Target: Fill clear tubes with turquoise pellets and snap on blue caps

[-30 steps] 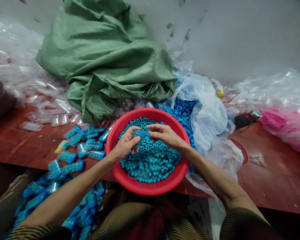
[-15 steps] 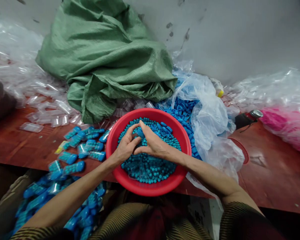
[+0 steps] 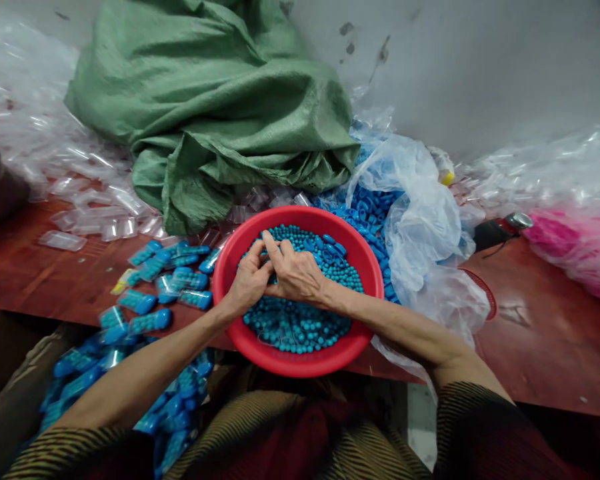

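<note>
My left hand (image 3: 250,281) and my right hand (image 3: 299,272) meet over a red basin (image 3: 305,368), fingers curled and pressed together. What they hold between them is hidden behind the fingers. Below them, the basin is filled with small turquoise beads (image 3: 300,337). Several blue caps (image 3: 331,248) lie on the beads at the basin's far right. To the left of the basin, clear containers of beads with blue caps (image 3: 153,321) lie on the red-brown table (image 3: 555,333).
Behind the basin slumps a green woven sack (image 3: 215,113). Clear empty containers (image 3: 95,207) are heaped at the left. Loose blue caps (image 3: 367,213) and a crumpled plastic bag (image 3: 420,227) lie at the right, beside a dark bottle (image 3: 503,230). More filled containers (image 3: 177,413) pile below the table edge.
My right hand has turned and closed in against my left, its back now facing up. The blue piece glimpsed between the fingers is now covered. The view has shifted slightly.
</note>
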A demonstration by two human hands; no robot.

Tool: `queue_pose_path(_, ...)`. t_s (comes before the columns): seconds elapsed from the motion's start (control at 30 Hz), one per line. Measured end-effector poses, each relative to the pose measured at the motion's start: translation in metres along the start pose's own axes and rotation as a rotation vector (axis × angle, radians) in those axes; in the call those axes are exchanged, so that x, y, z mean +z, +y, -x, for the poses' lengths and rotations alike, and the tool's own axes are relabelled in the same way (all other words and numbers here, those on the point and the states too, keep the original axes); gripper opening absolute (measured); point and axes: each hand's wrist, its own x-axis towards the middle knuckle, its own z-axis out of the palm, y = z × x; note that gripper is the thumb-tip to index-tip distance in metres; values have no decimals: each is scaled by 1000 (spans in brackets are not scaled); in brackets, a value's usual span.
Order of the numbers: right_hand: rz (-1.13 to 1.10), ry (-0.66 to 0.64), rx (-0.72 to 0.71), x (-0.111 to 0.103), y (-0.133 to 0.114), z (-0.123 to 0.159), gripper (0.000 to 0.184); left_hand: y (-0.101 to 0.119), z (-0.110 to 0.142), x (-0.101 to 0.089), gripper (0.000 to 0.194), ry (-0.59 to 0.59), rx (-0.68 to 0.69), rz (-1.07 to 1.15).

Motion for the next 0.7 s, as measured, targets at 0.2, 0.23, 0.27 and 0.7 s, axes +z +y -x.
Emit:
queue_pose_path(0.2,-250,12,-47,4,6,-12,88,0,-6,-8,29,61,55,-123)
queue_pose_path(0.23,-334,32,-75,5,11,-15,88,4,-6,-13,30,79,72,-135)
queue_pose_path(0.27,-416,59,-91,7,15,-17,87,8,-5,-21,32,109,85,-140)
queue_pose_path(0.7,-286,-251,-405,18,-7,-17,51,-3,32,-163,45,810,163,-620)
